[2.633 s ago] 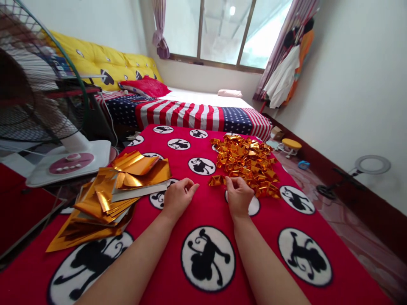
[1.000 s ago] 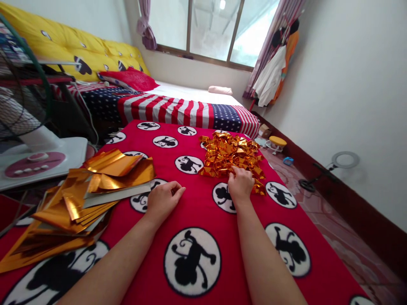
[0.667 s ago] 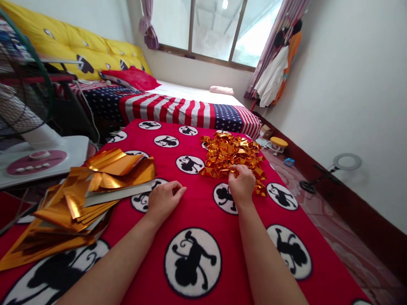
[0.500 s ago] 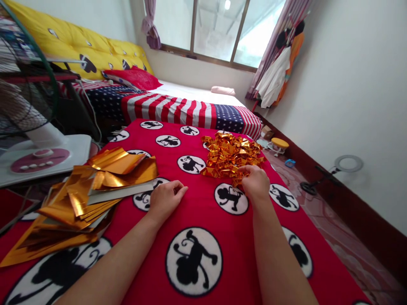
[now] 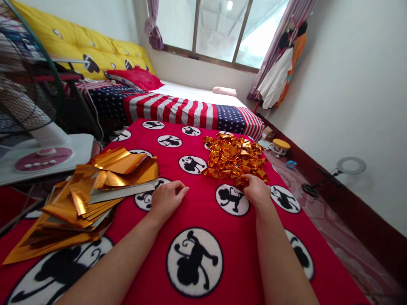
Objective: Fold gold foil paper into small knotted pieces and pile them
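On the red cloth, my left hand (image 5: pixel 168 198) rests with fingers loosely curled in, and nothing shows in it. Left of it lies a loose, fanned stack of gold foil paper sheets (image 5: pixel 76 207), some with pale undersides showing. My right hand (image 5: pixel 257 189) is at the near edge of a heap of folded gold foil papers (image 5: pixel 232 156). Its fingers are pinched at a folded gold foil paper (image 5: pixel 241 182), partly hidden by the fingertips.
The red cloth (image 5: pixel 143 271) bears monkey figures in white circles. A white fan base (image 5: pixel 63 148) stands at the left. Beyond are a bed (image 5: pixel 178 108), with a flag-patterned cover, and a window. On the floor at the right are a yellow stool (image 5: pixel 281 144) and a ring light (image 5: pixel 351 165).
My right hand has come slightly nearer to me, at the heap's front edge. My left hand has stayed in place on the cloth. The view has shifted slightly.
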Motion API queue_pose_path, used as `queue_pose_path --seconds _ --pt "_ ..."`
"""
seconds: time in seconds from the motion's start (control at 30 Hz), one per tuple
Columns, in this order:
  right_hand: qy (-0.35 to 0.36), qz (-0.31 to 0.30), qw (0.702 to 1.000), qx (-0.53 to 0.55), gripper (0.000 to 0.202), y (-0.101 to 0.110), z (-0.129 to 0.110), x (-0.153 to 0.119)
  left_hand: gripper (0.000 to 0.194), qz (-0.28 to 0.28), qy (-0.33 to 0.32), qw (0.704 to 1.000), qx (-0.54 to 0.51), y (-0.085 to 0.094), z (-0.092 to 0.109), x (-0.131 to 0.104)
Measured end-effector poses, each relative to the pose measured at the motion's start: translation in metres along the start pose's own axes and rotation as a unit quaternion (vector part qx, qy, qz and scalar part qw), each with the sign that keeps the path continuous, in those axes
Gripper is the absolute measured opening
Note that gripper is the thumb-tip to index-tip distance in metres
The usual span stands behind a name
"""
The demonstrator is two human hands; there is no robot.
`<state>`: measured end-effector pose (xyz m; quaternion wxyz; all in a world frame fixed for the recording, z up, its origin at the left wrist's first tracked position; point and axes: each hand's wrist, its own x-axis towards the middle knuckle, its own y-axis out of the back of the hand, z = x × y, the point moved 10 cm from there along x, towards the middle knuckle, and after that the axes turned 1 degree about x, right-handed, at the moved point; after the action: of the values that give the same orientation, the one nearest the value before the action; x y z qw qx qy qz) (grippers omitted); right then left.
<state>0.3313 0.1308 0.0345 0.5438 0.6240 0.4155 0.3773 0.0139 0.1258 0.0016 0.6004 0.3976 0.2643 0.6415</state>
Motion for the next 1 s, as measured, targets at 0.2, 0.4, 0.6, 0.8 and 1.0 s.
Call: queue_pose_path --seconds 0.2,0.4,0.6,0.8,1.0 --pt "0.056 0.016 0.981 0.184 0.049 -0.001 -0.012 0.002 0.029 -0.002 -0.002 1.000 0.006 0.001 0.001 0.000" --pt "0.040 0.166 0.920 0.352 0.037 0.034 0.007 0.000 0.030 -0.009 0.007 1.000 0.016 0.001 0.001 -0.001" --pt "-0.009 0.306 0.888 0.342 0.031 0.072 0.050 -0.009 0.030 -0.009 0.010 1.000 0.023 0.002 0.002 0.000" --pt "-0.028 0.295 0.912 0.284 0.047 0.061 0.073 -0.018 0.031 -0.005 0.004 1.000 0.023 0.002 0.002 0.000" --pt "-0.066 0.163 0.964 0.201 0.052 0.018 0.098 -0.012 0.032 -0.011 0.010 0.999 0.029 0.002 0.002 -0.001"
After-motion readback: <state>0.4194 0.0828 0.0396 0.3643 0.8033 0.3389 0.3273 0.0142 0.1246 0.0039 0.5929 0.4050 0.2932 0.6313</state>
